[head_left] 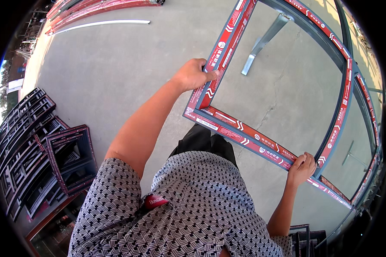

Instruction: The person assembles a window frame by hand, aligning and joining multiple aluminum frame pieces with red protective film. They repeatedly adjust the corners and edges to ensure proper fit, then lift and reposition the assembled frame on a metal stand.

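Observation:
A large grey window frame point(253, 136), covered with printed red protective film, is in front of me at waist height. Its near left corner points toward my body, and a bar divides it into a big opening and a further section on the right. My left hand point(193, 77) is closed round the left side bar, thumb on top and fingers out of sight beneath. On the near bar, close to the dividing bar, my right hand point(302, 168) has its fingers curled over the edge. Through the big opening a galvanized metal support point(268, 37) shows below the frame.
Many dark frames point(23, 145) are stacked to my left, a smaller rectangular frame point(90, 150) leaning at their side. Red-wrapped profiles point(103, 7) and a white strip point(107, 22) lie on the concrete floor at the far left. More dark frames point(306, 240) stand at lower right.

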The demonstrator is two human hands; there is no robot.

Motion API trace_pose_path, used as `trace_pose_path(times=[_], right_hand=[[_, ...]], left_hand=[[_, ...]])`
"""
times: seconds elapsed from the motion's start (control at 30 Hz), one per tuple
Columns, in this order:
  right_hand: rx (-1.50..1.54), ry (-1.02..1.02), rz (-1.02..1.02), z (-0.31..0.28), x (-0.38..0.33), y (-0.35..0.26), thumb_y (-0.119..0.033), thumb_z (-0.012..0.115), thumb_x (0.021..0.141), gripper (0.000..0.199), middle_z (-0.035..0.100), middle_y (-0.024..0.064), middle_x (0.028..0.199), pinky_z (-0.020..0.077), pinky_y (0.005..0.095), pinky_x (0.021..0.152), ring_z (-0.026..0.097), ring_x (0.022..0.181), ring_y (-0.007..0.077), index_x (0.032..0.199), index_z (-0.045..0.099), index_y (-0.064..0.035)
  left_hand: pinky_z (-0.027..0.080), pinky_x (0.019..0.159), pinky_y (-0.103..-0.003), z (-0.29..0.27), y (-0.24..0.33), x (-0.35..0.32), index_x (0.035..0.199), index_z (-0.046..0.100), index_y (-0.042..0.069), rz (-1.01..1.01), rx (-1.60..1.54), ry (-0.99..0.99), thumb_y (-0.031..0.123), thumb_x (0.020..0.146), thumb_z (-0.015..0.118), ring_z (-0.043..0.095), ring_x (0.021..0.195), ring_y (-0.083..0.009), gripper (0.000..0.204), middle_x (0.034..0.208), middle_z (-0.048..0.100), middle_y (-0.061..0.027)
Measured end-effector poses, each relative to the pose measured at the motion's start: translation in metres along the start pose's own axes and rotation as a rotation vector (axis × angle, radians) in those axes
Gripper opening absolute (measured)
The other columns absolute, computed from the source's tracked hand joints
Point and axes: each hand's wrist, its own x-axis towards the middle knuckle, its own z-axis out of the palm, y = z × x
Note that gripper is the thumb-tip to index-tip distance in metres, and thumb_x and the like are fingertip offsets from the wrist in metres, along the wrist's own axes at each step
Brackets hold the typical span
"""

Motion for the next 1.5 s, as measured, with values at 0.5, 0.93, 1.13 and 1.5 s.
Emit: trace_pose_path(times=[0.5,0.93,1.13,1.5], right_hand=[[0.734,-0.411,0.269,0.038,0.057,-0.399,-0.046,0.055,0.115,0.052,0.071,0.0322,0.118,0.0566,0.0610,0.086,0.072,0.101,0.0530,0.134,0.057,0.0029],[0.449,-0.286,0.568,0.052,0.087,-0.460,-0.046,0.069,0.105,0.055,0.067,0.0296,0.112,0.0558,0.0605,0.085,0.069,0.100,0.0519,0.123,0.054,0.0047],[0.377,-0.289,0.572,0.061,0.105,-0.464,-0.024,0.082,0.092,0.051,0.065,0.0277,0.113,0.0552,0.0579,0.091,0.065,0.109,0.0491,0.124,0.054,0.0049],[0.329,-0.366,0.668,0.072,0.154,-0.473,-0.018,0.085,0.088,0.061,0.066,0.0250,0.114,0.0558,0.0568,0.090,0.066,0.108,0.0476,0.134,0.051,0.0024]], left_hand=[[0.062,0.095,-0.045,-0.027,-0.030,0.025,0.133,0.070,-0.005,0.306,0.303,-0.206,0.051,0.109,0.070,0.079,0.102,-0.0339,0.060,0.113,0.080,-0.0237],[0.061,0.096,-0.044,-0.180,-0.082,0.111,0.136,0.071,0.002,0.400,0.461,-0.339,0.042,0.111,0.067,0.078,0.109,-0.0329,0.048,0.119,0.080,-0.0195],[0.062,0.096,-0.043,-0.188,-0.033,0.165,0.139,0.071,0.002,0.569,0.507,-0.437,0.034,0.110,0.071,0.078,0.111,-0.0307,0.043,0.124,0.079,-0.0173],[0.062,0.099,-0.044,-0.198,0.092,0.287,0.141,0.069,0.003,1.101,0.633,-0.372,0.028,0.105,0.076,0.072,0.123,-0.0321,0.044,0.135,0.070,-0.0151]])
